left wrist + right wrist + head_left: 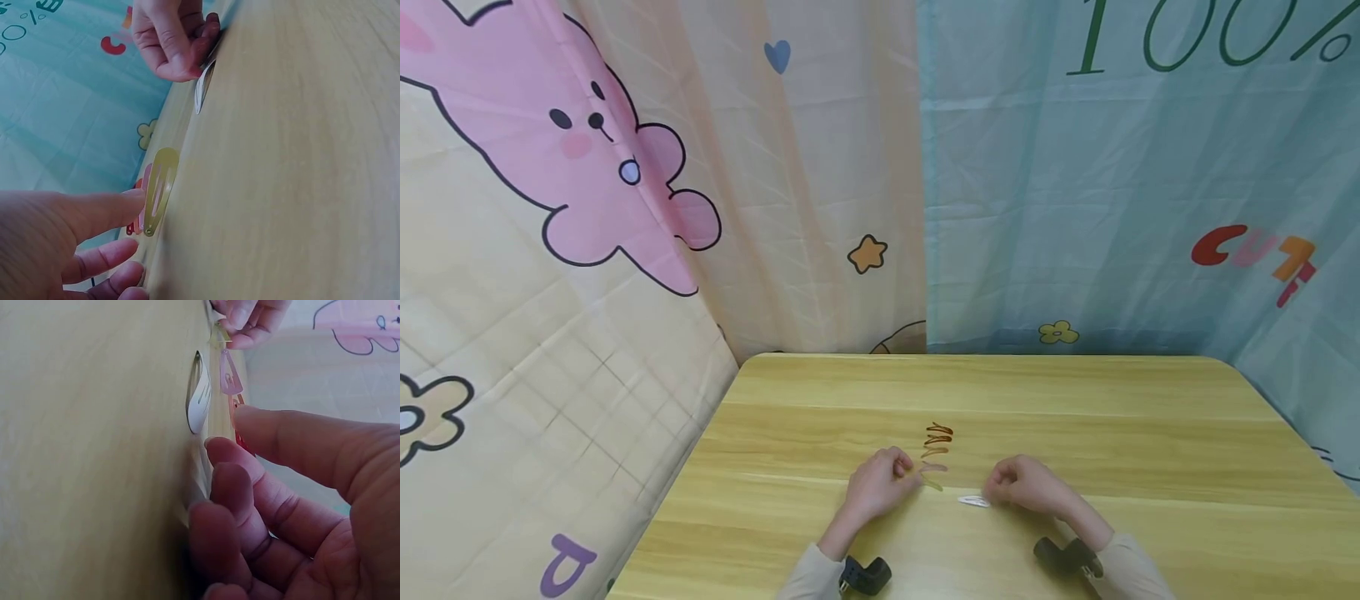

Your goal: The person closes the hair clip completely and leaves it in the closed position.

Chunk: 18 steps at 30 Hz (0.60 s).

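Note:
Beside the near end of a column of hair clips, my left hand (pixel 880 483) has its thumb tip next to the yellow-green clip (pixel 161 190), with the other fingers apart from the thumb. Whether the thumb touches that clip, I cannot tell. A white clip (pixel 973 501) lies alone on the table, right of the column's near end. My right hand (pixel 1028 485) is at its right end, thumb and fingers apart, fingers loosely bent. In the right wrist view the white clip (pixel 199 397) is beyond the fingertips, not between them.
Farther back in the column are a pink clip (pixel 934 467), an orange-tan clip (pixel 935 452) and brown clips (pixel 938 438). They lie on a light wooden table (pixel 812 392). Patterned curtains (pixel 820 167) hang behind it and at its sides. Each wrist wears a dark device.

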Each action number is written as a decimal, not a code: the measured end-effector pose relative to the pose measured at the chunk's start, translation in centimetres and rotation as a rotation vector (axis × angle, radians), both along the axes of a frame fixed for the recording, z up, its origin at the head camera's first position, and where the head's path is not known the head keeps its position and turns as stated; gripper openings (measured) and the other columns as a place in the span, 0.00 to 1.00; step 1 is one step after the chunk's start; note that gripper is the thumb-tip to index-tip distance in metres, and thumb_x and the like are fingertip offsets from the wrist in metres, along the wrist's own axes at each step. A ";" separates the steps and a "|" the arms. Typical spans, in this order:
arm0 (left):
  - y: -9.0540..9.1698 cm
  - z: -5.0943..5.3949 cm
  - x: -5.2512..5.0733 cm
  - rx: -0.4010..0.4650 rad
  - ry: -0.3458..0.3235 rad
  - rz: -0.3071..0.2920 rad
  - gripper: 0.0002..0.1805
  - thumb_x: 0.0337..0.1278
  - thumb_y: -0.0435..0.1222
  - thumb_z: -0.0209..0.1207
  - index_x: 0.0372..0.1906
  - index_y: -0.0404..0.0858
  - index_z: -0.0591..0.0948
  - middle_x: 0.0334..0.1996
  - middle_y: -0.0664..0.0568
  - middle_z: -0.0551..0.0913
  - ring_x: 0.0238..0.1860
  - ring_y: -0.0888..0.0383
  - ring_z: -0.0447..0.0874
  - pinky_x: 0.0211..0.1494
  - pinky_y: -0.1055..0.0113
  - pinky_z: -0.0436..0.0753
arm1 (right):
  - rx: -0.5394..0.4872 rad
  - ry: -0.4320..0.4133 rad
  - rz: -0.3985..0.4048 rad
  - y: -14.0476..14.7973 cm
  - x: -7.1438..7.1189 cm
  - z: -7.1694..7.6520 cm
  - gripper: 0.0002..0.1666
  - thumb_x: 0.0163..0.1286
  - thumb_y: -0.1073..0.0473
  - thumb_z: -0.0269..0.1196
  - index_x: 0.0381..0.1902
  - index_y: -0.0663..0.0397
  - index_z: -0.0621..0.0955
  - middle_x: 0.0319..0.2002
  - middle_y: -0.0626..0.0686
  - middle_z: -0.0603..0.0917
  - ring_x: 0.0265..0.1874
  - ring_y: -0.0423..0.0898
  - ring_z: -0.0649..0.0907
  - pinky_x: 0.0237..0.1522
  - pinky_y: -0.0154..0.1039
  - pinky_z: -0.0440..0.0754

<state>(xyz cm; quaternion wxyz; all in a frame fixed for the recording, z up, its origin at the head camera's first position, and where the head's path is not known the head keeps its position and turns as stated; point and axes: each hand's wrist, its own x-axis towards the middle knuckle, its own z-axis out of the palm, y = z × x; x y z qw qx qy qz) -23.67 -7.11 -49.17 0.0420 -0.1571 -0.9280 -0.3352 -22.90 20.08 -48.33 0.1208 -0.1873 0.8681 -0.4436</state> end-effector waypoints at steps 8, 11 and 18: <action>0.3 -0.1 0.1 -0.023 0.039 -0.001 0.12 0.49 0.45 0.67 0.34 0.42 0.82 0.27 0.60 0.74 0.26 0.65 0.70 0.28 0.67 0.70 | 0.022 0.007 -0.013 0.0 -0.2 -0.1 0.08 0.65 0.56 0.63 0.29 0.54 0.82 0.23 0.47 0.77 0.19 0.41 0.72 0.20 0.34 0.69; 0.4 -0.2 0.2 -0.036 0.050 0.009 0.11 0.49 0.44 0.67 0.34 0.43 0.82 0.26 0.61 0.73 0.25 0.66 0.68 0.27 0.67 0.69 | 0.028 0.005 -0.021 0.0 -0.2 -0.1 0.09 0.66 0.55 0.63 0.29 0.54 0.82 0.23 0.47 0.77 0.19 0.41 0.72 0.19 0.34 0.69; 0.7 -0.5 0.2 -0.048 0.050 0.014 0.10 0.49 0.45 0.68 0.33 0.45 0.81 0.26 0.62 0.72 0.26 0.66 0.69 0.28 0.67 0.68 | 0.023 -0.011 -0.039 -0.1 -0.2 0.0 0.10 0.66 0.55 0.63 0.28 0.54 0.82 0.22 0.48 0.76 0.19 0.42 0.72 0.19 0.34 0.69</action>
